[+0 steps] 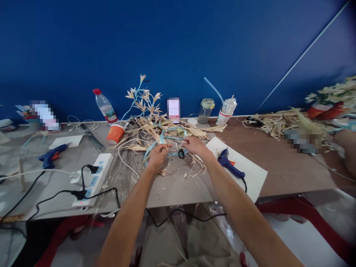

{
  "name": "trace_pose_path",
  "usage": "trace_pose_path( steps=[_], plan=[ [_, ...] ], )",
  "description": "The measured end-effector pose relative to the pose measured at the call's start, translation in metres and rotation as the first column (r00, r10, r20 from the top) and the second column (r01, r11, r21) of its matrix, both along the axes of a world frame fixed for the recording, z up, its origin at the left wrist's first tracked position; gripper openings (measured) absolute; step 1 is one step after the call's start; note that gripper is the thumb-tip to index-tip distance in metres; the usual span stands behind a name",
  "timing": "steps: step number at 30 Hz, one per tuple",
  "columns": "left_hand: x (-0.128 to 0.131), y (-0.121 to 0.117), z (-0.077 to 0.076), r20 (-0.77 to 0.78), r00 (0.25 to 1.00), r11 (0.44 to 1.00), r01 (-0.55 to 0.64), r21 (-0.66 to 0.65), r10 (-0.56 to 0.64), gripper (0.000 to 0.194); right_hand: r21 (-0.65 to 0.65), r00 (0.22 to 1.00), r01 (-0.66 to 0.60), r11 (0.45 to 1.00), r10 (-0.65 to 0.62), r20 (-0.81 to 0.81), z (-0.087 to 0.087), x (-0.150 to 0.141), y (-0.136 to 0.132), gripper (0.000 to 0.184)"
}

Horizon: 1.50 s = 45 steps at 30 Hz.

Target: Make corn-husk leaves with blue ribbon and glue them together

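My left hand [158, 158] is closed in a pinch on a light-blue ribbon [162, 137], which arcs up and across towards the right. Near the ribbon's other side, my right hand [197, 146] also pinches it, though its fingertips partly hide the spot. Below and between the hands lie scissors with a black handle [181, 153]. Dry, straw-coloured husk strips [150, 129] spread behind and around both hands. Beyond them, a branching stem wrapped in light blue carries several pale husk flowers [141, 106]; it stands by an orange paper cup [115, 134].
A blue glue gun [232, 167] rests on white board [256, 176] at right; another glue gun [52, 155] lies left. A power strip [96, 178] trails cables. A bottle [107, 107], phone [174, 110], jar [205, 111] and cup [223, 116] line the wall. Another person's hand [346, 144] is far right.
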<state>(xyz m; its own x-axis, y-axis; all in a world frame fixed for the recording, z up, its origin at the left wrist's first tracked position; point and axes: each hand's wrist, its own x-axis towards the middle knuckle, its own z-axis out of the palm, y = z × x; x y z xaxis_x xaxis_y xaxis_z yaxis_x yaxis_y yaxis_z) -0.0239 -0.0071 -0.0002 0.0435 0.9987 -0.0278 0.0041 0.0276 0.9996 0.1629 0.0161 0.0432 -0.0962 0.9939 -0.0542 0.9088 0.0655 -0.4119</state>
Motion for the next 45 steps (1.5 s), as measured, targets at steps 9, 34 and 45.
trace_pose_path(
  steps=[9,34,45],
  plan=[
    [-0.002,-0.002,-0.002,0.042,0.994,0.993,0.099,0.067,-0.102,0.011,-0.051,0.939,0.021,0.998,-0.003,0.344,-0.017,-0.012,-0.017,0.042],
    [-0.002,-0.002,-0.003,0.023,0.996,0.996,0.081,0.028,-0.082,0.015,-0.113,0.935,0.035,0.993,0.008,0.355,-0.005,-0.011,-0.014,0.037],
    [0.000,-0.005,0.002,0.065,0.995,0.998,0.070,0.002,-0.070,0.018,0.007,0.928,0.024,1.000,-0.019,-0.373,-0.003,0.012,-0.014,0.018]
  ],
)
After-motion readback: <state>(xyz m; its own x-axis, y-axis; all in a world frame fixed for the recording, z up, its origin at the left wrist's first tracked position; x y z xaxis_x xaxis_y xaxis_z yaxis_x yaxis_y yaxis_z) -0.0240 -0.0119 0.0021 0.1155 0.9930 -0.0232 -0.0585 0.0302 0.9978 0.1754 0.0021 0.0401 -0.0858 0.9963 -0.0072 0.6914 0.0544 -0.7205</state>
